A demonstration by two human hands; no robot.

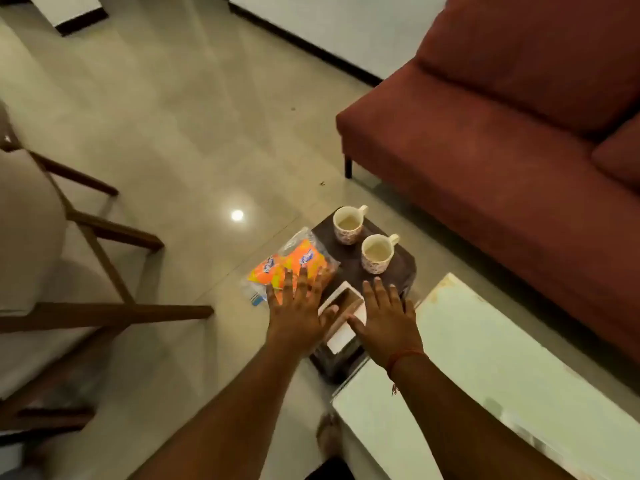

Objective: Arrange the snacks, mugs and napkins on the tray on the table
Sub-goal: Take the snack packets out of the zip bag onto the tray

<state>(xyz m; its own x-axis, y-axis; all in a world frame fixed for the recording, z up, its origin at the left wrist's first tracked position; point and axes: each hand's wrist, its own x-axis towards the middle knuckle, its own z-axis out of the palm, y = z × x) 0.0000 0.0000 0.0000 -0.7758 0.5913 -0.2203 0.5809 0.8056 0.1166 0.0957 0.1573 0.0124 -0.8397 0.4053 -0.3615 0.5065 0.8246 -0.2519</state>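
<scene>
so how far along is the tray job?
Done: two mugs stand on the dark tray; snack packets overlap its left edge; napkins lie near the front. In hand: nothing; left hand and right hand hover open. Left: possibly straightening.

The left hand (300, 311) covers the snack packs' (294, 263) near ends; both hands hide part of the napkins (341, 337); the sofa (502, 161) is cut off at right.

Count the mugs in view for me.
2. One mug stands at the dark tray's far end; the other mug stands just nearer, beside it. None seems hidden.
</scene>
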